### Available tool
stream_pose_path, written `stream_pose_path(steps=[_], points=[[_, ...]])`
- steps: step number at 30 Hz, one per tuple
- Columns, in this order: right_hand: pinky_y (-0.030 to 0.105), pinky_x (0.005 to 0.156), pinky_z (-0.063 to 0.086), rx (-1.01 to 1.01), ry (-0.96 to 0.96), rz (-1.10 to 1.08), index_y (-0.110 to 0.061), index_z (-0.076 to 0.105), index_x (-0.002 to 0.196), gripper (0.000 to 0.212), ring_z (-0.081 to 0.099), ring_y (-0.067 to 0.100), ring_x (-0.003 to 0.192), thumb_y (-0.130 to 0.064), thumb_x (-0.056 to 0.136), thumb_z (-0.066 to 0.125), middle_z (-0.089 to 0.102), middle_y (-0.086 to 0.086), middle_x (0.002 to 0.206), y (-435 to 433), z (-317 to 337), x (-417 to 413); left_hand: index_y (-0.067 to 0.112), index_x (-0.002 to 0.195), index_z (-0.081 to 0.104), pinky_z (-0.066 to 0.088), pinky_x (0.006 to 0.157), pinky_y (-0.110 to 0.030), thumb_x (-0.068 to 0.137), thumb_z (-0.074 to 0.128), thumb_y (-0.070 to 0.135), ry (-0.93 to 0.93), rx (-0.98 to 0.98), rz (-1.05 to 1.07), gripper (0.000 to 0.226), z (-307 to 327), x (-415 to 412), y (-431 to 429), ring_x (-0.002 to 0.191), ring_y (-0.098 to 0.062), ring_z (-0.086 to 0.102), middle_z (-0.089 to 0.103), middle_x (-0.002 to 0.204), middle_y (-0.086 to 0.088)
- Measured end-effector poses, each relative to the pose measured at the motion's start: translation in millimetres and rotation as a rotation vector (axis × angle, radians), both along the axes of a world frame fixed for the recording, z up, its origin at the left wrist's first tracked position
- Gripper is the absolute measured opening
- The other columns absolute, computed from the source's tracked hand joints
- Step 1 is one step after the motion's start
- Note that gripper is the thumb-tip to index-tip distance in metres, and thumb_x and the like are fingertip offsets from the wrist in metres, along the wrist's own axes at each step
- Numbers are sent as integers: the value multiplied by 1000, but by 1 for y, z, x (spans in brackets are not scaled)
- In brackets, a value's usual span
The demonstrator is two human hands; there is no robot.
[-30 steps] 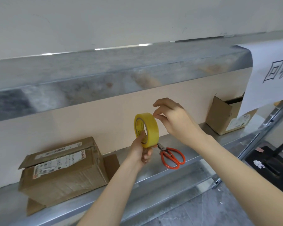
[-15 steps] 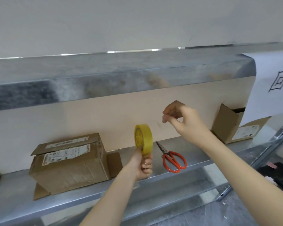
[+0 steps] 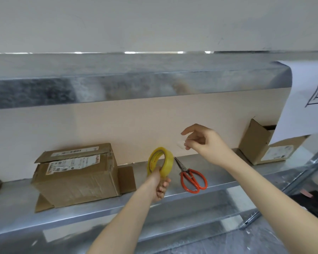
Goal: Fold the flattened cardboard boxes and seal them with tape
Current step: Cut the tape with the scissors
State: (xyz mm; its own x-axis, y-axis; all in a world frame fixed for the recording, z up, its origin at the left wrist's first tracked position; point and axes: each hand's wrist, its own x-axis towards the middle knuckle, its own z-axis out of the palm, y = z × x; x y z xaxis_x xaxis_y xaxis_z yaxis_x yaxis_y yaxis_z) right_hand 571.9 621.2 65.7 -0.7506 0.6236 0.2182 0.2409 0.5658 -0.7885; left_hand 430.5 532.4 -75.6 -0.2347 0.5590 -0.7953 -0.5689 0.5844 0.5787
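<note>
My left hand grips a yellow roll of tape from below and holds it upright above the metal shelf. Up and to the right of the roll, my right hand pinches a clear bit of tape between thumb and fingertips. A cardboard box with shipping labels lies on the shelf at the left, its end flaps open. A second, smaller cardboard box stands open at the right, against the back wall.
Orange-handled scissors lie on the shelf just right of the roll. A metal upper shelf overhangs the work area. A white paper sign hangs at the right over the small box. The shelf's lower tier and the floor lie below.
My right hand has moved from the roll up and to the right, pulling the tape end away. The left hand has lowered the roll slightly. The view has shifted upward.
</note>
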Motion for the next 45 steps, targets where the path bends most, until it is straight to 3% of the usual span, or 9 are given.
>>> stream_pose_path(steps=[6, 9, 14, 17, 22, 28, 31, 34, 45], points=[[29, 79, 52, 4, 10, -44, -23, 59, 88, 18, 67, 12, 78, -7, 83, 67, 70, -3, 79, 0, -9, -6, 7, 81, 59, 19, 36, -15, 94, 38, 61, 120, 43, -128, 59, 0, 5, 7, 35, -8, 32, 59, 52, -3], [23, 75, 51, 6, -19, -27, -23, 61, 85, 16, 65, 11, 79, -11, 82, 70, 69, -4, 81, -2, -12, -11, 11, 72, 59, 27, 44, -20, 97, 45, 33, 442, 16, -326, 36, -9, 12, 1, 45, -12, 41, 64, 75, -10], [18, 73, 51, -33, -37, -11, -32, 52, 93, 31, 65, 2, 76, -11, 80, 70, 68, -3, 80, -6, -18, -21, 13, 83, 56, 38, 68, -25, 94, 48, 29, 1065, 29, -565, 21, 11, 16, -14, 95, -34, 62, 62, 88, -13], [22, 73, 54, -40, -14, -25, -31, 50, 94, 38, 66, 8, 76, -8, 76, 75, 66, -2, 78, -10, -20, -32, 8, 90, 62, 47, 74, -34, 95, 49, 28, 1407, 64, -665, 24, 34, 18, -22, 94, -38, 62, 66, 96, -17], [10, 54, 41, -76, 58, -49, -22, 52, 100, 44, 62, 18, 63, -3, 71, 79, 56, 1, 74, -18, -18, -47, 10, 88, 63, 52, 71, -37, 91, 44, 25, 1620, 268, -684, 25, 73, 16, -39, 84, -36, 61, 65, 92, -14], [21, 65, 48, -70, 15, 43, -25, 51, 104, 48, 65, 11, 63, -1, 71, 76, 60, -3, 79, -28, -13, -59, 25, 80, 65, 53, 75, -27, 87, 55, 36, 1226, 401, -25, 17, 111, -42, -61, 81, -14, 68, 70, 87, 7], [32, 70, 53, -59, -11, 121, -23, 49, 111, 52, 65, 14, 66, -1, 72, 74, 60, 0, 85, -42, -11, -73, 29, 97, 66, 50, 78, -16, 81, 74, 35, 1123, 511, -119, 19, 128, -60, -64, 88, -2, 66, 68, 99, 13], [35, 73, 54, -77, -36, 170, -24, 47, 117, 57, 63, 12, 63, 0, 73, 73, 59, 0, 91, -55, -9, -90, 23, 109, 62, 55, 83, -28, 72, 84, 28, 966, 510, -118, 43, 129, -75, -63, 87, -8, 70, 72, 95, 5], [33, 65, 51, -175, -45, 111, -29, 37, 128, 75, 60, 16, 64, 2, 72, 76, 54, 0, 106, -81, -4, -136, 28, 114, 57, 48, 64, -15, 61, 90, 19, 1097, 557, -375, 63, 144, -136, -72, 72, -5, 70, 71, 91, 9]])
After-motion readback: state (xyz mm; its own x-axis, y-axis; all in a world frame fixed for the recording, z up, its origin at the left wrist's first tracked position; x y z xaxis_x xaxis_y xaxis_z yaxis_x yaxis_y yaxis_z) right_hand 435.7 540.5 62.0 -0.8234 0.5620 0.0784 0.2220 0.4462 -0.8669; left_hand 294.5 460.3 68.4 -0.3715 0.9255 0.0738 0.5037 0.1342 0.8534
